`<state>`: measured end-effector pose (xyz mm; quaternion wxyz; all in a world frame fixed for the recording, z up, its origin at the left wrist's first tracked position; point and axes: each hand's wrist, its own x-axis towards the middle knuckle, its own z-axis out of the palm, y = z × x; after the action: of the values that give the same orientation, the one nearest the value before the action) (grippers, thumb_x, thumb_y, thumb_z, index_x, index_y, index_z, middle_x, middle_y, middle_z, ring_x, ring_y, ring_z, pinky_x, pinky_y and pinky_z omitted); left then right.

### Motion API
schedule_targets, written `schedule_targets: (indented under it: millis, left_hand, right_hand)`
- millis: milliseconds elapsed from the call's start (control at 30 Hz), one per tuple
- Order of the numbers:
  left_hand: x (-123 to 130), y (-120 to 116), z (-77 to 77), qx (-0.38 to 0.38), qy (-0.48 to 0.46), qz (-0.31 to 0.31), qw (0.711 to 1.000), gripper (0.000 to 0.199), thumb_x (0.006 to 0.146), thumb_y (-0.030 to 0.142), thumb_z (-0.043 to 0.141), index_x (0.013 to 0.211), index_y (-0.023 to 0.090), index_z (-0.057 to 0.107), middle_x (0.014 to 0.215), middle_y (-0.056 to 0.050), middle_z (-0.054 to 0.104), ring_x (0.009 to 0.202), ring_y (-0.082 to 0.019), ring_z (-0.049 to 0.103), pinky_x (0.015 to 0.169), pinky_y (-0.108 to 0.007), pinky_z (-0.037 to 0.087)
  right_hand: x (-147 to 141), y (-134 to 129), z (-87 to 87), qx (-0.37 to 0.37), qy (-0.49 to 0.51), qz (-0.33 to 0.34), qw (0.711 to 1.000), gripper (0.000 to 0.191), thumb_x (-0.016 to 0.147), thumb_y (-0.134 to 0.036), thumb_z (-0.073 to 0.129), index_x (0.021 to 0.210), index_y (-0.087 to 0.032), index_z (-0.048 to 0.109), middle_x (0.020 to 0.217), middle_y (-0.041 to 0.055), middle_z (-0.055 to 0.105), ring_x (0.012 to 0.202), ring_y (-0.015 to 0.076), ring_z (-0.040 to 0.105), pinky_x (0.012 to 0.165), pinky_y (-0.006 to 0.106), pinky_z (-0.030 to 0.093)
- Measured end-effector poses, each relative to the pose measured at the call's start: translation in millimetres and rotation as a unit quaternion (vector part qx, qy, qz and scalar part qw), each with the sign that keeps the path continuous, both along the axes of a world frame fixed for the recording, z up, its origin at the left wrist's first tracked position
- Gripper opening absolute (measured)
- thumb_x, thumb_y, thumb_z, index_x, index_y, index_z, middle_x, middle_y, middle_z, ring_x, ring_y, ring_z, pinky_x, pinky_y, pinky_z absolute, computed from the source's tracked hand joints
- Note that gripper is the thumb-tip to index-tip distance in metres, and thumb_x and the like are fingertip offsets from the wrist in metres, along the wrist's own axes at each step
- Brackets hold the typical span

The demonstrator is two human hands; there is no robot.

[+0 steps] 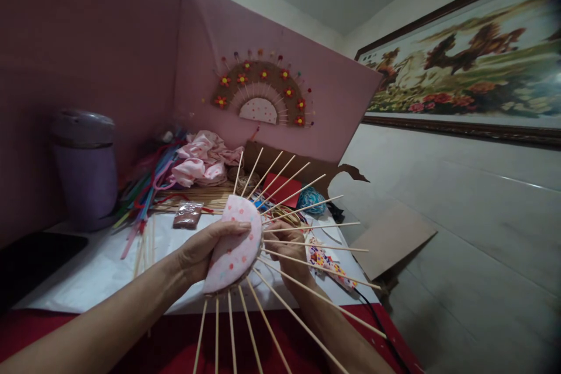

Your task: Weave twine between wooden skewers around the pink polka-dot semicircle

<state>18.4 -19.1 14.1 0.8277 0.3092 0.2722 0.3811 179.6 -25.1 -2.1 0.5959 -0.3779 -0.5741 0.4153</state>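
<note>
A half-round piece covered in pink dotted fabric (234, 251) is held up in front of me, tilted, its straight edge facing left. Thin wooden sticks (302, 204) fan out from its curved edge. My left hand (201, 251) grips the piece, thumb flat on the front and the other fingers hidden behind. My right hand (283, 245) is behind the sticks at the right of the curved edge. Its fingers are curled closed at the base of a stick, partly hidden by the sticks in front.
A purple tumbler (85, 169) stands at the left. On the white-covered table lie pink fabric (205, 158), a small brown packet (188, 214), blue yarn (312, 200) and colourful strips (151, 187). A finished-looking flowered fan (263, 85) hangs on the pink board (333, 105).
</note>
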Motion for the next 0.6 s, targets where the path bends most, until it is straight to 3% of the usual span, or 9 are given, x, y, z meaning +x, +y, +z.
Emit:
schedule_targets:
  millis: [167,367,500,600]
  left_hand:
    - [0.4,-0.5,3.7,0.022,0.014,0.009,1.0,0.007,0.06,0.01,0.063,0.066,0.007,0.066,0.061,-0.009,0.069,0.052,-0.017,0.063,0.051,-0.024,0.05]
    - [-1.0,0.5,0.9,0.057,0.027,0.001,0.998,0.012,0.061,0.01,0.062,0.072,0.007,0.067,0.066,-0.01,0.07,0.055,-0.018,0.063,0.055,-0.026,0.05]
    - [-5.8,3.1,1.8,0.051,0.039,0.011,0.998,0.011,0.062,0.011,0.062,0.071,0.008,0.067,0.066,-0.009,0.07,0.055,-0.019,0.064,0.054,-0.027,0.051]
    - [-10.6,6.0,6.6,0.05,0.043,0.038,0.997,0.009,0.061,0.009,0.062,0.07,0.009,0.066,0.063,-0.009,0.07,0.052,-0.018,0.063,0.051,-0.025,0.051]
  right_hand:
    - [0.5,-0.4,5.1,0.046,-0.017,-0.034,0.998,0.014,0.068,-0.027,0.063,0.06,-0.017,0.058,0.052,-0.0028,0.056,0.046,0.0087,0.049,0.045,0.021,0.04]
    - [5.4,2.9,1.8,0.074,-0.093,-0.092,0.989,0.013,0.072,-0.026,0.059,0.063,-0.017,0.057,0.057,-0.0003,0.058,0.052,0.0122,0.054,0.049,0.024,0.044]
    - [18.9,6.1,0.6,0.18,-0.216,-0.17,0.944,0.008,0.078,-0.023,0.053,0.075,-0.018,0.058,0.071,0.0018,0.06,0.068,0.0146,0.056,0.065,0.028,0.045]
    - [30.2,8.4,3.9,0.252,-0.254,-0.223,0.907,0.008,0.081,-0.019,0.048,0.081,-0.019,0.056,0.078,0.0029,0.058,0.074,0.0156,0.055,0.07,0.03,0.045]
